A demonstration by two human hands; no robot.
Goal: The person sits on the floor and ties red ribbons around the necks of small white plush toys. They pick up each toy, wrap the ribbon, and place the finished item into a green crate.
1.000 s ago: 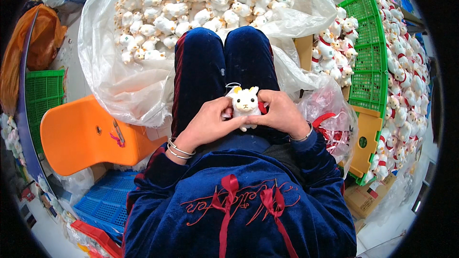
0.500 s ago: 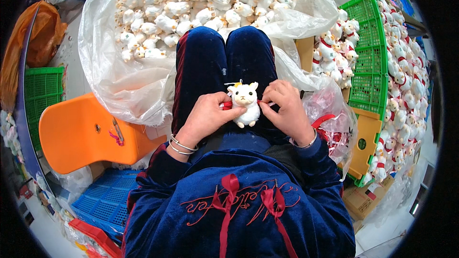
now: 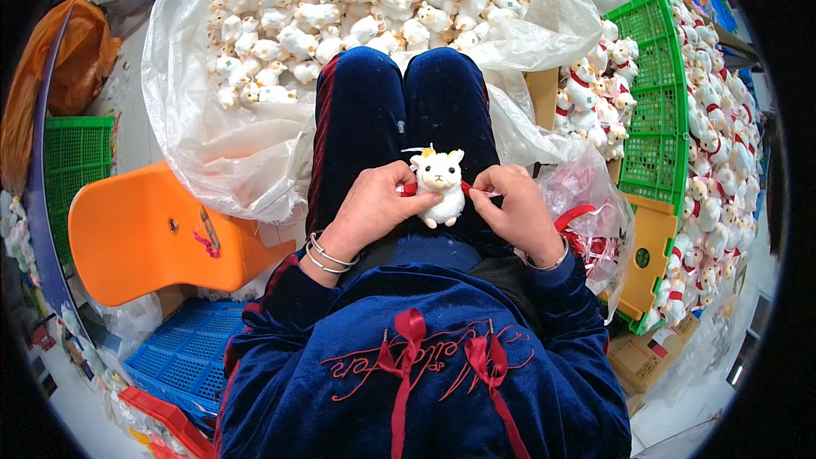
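The white plush animal [image 3: 440, 191] is at the dial's centre, above the lap, facing the wearer. The left hand [image 3: 367, 208], at nine o'clock, is closed in a pinch, its thumb across the toy's side and its bent fingers at a red ribbon [image 3: 409, 190]. The right hand [image 3: 518, 204], at three o'clock, is loosely curled, thumb and forefinger seemingly nipping the ribbon's other side. The ribbon appears to pass behind the neck, so the work looks part done: no knot or bow shows in front. Toys at two o'clock [image 3: 582, 93] wear red neckbands beside a green crate [image 3: 654, 110]; a large pile [image 3: 340, 17] at eleven, showing none, seems left to do. A see-through bag [image 3: 586, 172] of red strips lies between three and four, and an orange chair [image 3: 110, 229] near nine. Nothing appears to block the hands, though the left thumb hides some fur.
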